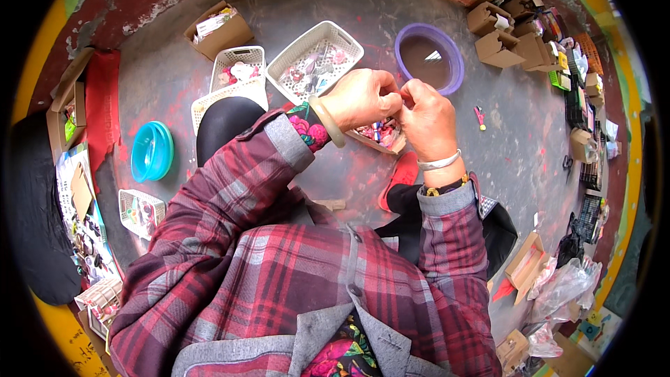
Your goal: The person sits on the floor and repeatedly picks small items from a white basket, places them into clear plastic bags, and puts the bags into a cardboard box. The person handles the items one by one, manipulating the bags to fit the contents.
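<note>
My left hand (358, 100) and my right hand (428, 119) meet in front of me, fingertips pinched close together. Both are closed; whatever they hold is too small or too hidden to make out. Below them, partly covered by my hands, is a box of small red and pink pieces (382, 132). Beyond my left hand stands a white perforated plastic basket (283, 77) with small packaged items in it. A purple basin (458, 73) of dark water lies just past my right hand.
A smaller white basket (237, 51) with red and white pieces and a cardboard box (234, 31) stand at the far left. Teal bowls (152, 152) sit left of me. A small pink and yellow item (479, 117) lies on the floor. Cardboard boxes (497, 49) line the right wall.
</note>
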Available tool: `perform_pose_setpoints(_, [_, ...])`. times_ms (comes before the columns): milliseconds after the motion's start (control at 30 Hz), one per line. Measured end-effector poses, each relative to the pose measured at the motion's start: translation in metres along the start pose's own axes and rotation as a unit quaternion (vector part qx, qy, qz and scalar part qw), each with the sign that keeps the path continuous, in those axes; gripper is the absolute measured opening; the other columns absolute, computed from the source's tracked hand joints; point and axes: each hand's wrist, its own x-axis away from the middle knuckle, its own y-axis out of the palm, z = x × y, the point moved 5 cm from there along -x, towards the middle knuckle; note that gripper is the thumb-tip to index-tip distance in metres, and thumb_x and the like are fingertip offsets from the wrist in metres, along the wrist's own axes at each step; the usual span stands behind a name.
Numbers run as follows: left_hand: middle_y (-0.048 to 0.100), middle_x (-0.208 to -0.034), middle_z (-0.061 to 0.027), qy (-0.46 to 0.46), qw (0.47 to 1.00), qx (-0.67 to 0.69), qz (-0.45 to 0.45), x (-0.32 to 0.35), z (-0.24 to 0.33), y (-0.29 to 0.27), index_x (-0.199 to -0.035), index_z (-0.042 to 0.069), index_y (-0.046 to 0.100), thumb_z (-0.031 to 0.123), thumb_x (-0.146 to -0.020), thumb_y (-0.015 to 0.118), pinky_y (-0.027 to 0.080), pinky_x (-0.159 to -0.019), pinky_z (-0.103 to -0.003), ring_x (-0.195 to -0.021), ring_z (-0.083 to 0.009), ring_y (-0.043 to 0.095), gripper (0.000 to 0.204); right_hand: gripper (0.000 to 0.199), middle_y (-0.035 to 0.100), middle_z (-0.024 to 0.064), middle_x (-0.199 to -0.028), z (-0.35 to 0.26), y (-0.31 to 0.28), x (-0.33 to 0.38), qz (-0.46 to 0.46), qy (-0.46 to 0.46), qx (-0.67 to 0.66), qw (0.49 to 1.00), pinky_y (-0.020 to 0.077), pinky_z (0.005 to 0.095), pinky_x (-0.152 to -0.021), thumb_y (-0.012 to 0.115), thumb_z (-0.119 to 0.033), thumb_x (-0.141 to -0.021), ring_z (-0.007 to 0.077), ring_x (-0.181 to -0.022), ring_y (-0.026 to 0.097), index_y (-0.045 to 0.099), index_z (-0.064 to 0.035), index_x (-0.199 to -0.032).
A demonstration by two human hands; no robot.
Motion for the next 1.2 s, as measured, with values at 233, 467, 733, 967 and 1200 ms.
perform_pose_setpoints(233, [0.065, -0.077, -0.0164, 0.002, 0.999, -0.045, 0.007, 0.0, 0.003, -0.008, -0.088, -0.004, 0.063, 0.019, -0.073, 0.059, 0.049, -0.066, -0.033, -0.071, -0.0244, 0.064, 0.028, 0.016, 0.053, 0.0095, -0.072, -0.015, 0.008, 0.0, 0.019, -0.112, 0.157, 0.981, 0.0475, 0.0371, -0.06, 0.06, -0.005, -0.069, 0.0271, -0.069, 0.057, 0.048, -0.0068, -0.079])
perform_pose_setpoints(467, [0.062, -0.07, -0.0176, 0.053, 0.991, -0.121, 0.029, 0.001, 0.008, -0.015, -0.082, 0.001, 0.065, 0.02, -0.075, 0.059, 0.048, -0.064, -0.037, -0.068, -0.031, 0.062, 0.021, 0.021, 0.053, 0.0098, -0.075, -0.022, 0.014, -0.003, -0.005, -0.145, 0.185, 0.972, 0.0485, 0.0352, -0.062, 0.06, -0.005, -0.067, 0.0257, -0.072, 0.057, 0.048, -0.0066, -0.084])
perform_pose_setpoints(733, [0.061, -0.069, -0.0186, 0.095, 0.957, -0.217, 0.166, 0.002, 0.001, -0.041, -0.077, 0.001, 0.062, 0.017, -0.076, 0.056, 0.047, -0.063, -0.042, -0.069, -0.035, 0.06, 0.016, 0.018, 0.064, 0.0062, -0.079, 0.089, 0.035, -0.037, -0.008, 0.171, -0.239, 0.956, 0.0487, 0.0275, -0.059, 0.065, -0.005, -0.07, 0.0129, -0.069, 0.06, 0.065, -0.0051, -0.087])
perform_pose_setpoints(967, [0.06, -0.068, -0.0171, 0.066, 0.965, -0.206, 0.15, 0.005, 0.008, -0.043, -0.076, 0.002, 0.061, 0.018, -0.077, 0.057, 0.047, -0.062, -0.042, -0.068, -0.0344, 0.06, 0.016, 0.026, 0.066, 0.0149, -0.09, 0.249, 0.229, 0.071, -0.342, 0.226, 0.147, 0.9, 0.0496, 0.034, -0.075, 0.067, -0.025, -0.071, 0.024, -0.086, 0.063, 0.068, -0.0053, -0.088])
perform_pose_setpoints(1200, [0.062, -0.069, -0.0148, 0.05, 0.964, -0.225, 0.133, 0.008, 0.004, -0.044, -0.079, 0.004, 0.061, 0.019, -0.077, 0.058, 0.048, -0.06, -0.041, -0.066, -0.033, 0.061, 0.015, 0.082, 0.048, 0.0182, -0.127, 0.236, 0.259, 0.088, -0.329, 0.417, 0.193, 0.825, 0.0347, 0.0365, -0.1, 0.065, -0.039, -0.072, 0.0267, -0.121, 0.044, 0.031, 0.0047, -0.133])
